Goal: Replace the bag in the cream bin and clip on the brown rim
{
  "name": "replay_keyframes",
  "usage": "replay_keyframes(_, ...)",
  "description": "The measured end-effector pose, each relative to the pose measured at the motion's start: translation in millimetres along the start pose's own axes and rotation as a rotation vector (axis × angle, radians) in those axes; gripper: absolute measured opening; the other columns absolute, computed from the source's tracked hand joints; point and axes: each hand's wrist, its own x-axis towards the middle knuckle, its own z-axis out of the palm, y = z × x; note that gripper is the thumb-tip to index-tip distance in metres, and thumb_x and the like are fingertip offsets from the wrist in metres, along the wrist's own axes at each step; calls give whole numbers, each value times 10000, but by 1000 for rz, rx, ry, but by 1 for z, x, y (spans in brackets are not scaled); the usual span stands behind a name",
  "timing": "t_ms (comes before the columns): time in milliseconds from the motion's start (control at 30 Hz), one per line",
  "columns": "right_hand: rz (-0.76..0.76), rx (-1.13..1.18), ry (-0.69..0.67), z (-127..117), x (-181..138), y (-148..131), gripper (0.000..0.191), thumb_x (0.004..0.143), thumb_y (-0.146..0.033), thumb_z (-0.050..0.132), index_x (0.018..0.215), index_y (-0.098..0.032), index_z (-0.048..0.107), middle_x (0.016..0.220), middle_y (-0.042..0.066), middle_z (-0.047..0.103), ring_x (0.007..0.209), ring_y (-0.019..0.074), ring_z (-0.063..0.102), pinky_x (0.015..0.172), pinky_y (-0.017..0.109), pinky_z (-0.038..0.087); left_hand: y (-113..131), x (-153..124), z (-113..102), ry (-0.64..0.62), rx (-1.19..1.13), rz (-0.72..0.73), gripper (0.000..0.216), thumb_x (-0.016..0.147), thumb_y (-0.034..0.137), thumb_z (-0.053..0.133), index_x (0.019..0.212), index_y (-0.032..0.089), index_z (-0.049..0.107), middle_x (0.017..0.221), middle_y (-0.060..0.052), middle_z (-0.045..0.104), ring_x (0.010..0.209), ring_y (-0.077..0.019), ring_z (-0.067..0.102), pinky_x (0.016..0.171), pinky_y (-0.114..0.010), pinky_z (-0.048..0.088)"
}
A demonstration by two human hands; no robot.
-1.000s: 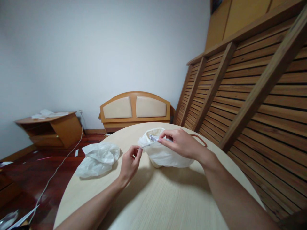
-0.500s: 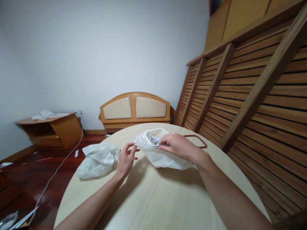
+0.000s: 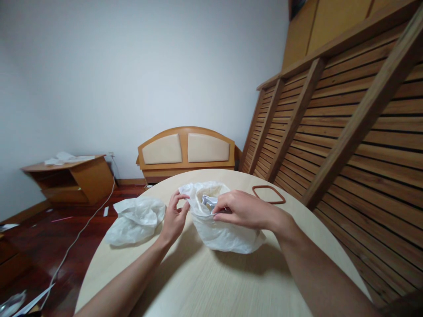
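Note:
A white, thin, crinkled bag (image 3: 228, 237) lies on the round table (image 3: 211, 286) with its mouth held open. Inside the mouth, something silvery and shiny (image 3: 208, 201) shows; its kind is unclear. My left hand (image 3: 175, 215) pinches the left corner of the bag's rim between thumb and fingers. On the near side of the rim, my right hand (image 3: 239, 209) is closed on the bag's edge, right beside the silvery thing, and hides part of the opening.
A second crumpled white bag (image 3: 135, 220) rests at the table's left. A brown rounded frame-like handle (image 3: 269, 193) lies at the far right. Beyond stand a headboard (image 3: 187, 149), a low cabinet (image 3: 72, 180) and leaning wooden slats (image 3: 330, 132). A white cord (image 3: 81, 229) crosses the floor.
The bag has come nearer to me and its mouth shows wider. My right hand has moved slightly nearer with the rim; my left hand has shifted a little left. More of the brown handle shows.

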Motion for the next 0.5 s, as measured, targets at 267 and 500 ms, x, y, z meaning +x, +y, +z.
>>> replay_keyframes(267, 11, -18, 58, -3, -1, -10, 129, 921, -264, 633, 927, -205, 748, 856, 19, 745, 742, 154, 640, 669, 254, 402, 31, -15, 2, -84, 266, 432, 213, 911, 150, 545, 1102, 226, 600, 1252, -105, 594, 1247, -242, 544, 1043, -439, 472)
replay_keyframes(500, -1, -16, 185, 1, 2, -8, 191, 928, -232, 602, 1100, -205, 679, 989, 45, 727, 865, 179, 646, 760, 273, 450, 52, -22, 6, -279, 261, 672, 376, 830, 100, 563, 1190, 207, 529, 1180, -126, 642, 1203, -269, 546, 1020, -459, 473)
